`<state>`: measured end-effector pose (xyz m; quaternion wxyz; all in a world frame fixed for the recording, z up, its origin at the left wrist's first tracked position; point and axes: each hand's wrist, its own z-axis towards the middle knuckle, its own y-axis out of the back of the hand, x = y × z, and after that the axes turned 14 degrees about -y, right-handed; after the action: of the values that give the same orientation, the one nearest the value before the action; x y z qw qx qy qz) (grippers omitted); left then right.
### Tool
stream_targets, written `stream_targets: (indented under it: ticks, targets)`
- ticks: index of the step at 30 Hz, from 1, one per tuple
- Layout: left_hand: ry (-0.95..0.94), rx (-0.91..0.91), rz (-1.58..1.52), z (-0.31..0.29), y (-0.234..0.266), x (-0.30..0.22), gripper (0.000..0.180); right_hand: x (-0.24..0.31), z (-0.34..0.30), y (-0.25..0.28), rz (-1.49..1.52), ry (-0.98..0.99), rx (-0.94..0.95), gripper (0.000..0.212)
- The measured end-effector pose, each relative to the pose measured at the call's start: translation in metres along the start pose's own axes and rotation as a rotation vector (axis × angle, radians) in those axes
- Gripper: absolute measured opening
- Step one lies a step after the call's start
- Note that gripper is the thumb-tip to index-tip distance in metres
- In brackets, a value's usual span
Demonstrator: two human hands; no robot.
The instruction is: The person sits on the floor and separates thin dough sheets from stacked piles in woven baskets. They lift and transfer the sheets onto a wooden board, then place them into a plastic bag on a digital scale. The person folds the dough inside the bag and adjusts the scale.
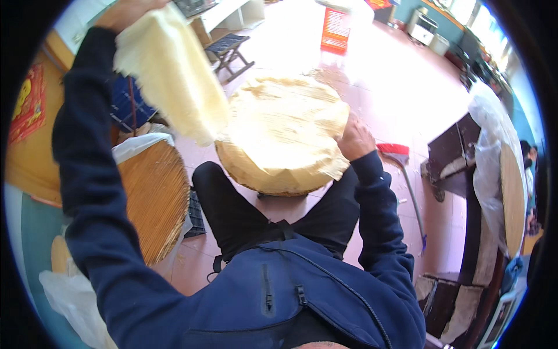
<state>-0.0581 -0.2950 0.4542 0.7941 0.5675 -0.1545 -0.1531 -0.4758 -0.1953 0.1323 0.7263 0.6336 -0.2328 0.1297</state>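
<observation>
One thin, pale sheet [174, 75] hangs from the left hand [131, 13], which grips its top, up and left of a round, pale pile [279, 131] between the knees. The right hand [357, 138] touches the pile's right edge; I can't tell if its fingers pinch. Moving one sheet seems the step now, and the next move needs slow, soft hands so nothing rips. Farther right is a red broom [395, 151].

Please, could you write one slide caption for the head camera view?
Left hand holds up a pale sheet; right hand touches the edge of a pale round pile.
</observation>
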Motion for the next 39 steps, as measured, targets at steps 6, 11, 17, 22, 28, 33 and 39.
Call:
stream_targets:
  ticks: [6, 11, 17, 22, 28, 33, 39]
  targets:
    - [-0.755, -0.307, 0.096, 0.028, -0.018, -0.034, 0.024, 0.136, -0.026, -0.028, 0.491, 0.591, -0.289, 0.104]
    - [-0.225, -0.315, -1.747, 0.05, -0.045, -0.045, 0.018, 0.168, 0.003, -0.069, 0.438, 0.256, -0.631, 0.092]
    - [-0.253, -0.327, -1.775, 0.033, -0.024, -0.073, 0.018, 0.116, 0.04, 0.019, 0.694, 0.295, -0.563, 0.024]
    - [-0.345, -0.161, -1.516, 0.003, -0.004, -0.059, 0.031, 0.079, 0.034, 0.139, 0.837, 0.297, 0.063, 0.019]
    - [-0.205, -0.171, -1.2, 0.078, -0.158, -0.008, 0.03, 0.026, 0.12, 0.116, -0.129, 0.697, -0.132, 0.017]
    - [-0.396, 0.303, -0.786, 0.075, -0.37, -0.028, 0.062, -0.019, 0.142, -0.011, -0.087, 0.168, 0.051, 0.027]
    - [-0.476, 0.3, -0.642, 0.03, -0.452, -0.031, 0.084, -0.053, 0.134, -0.066, 0.199, -0.124, 0.127, 0.04]
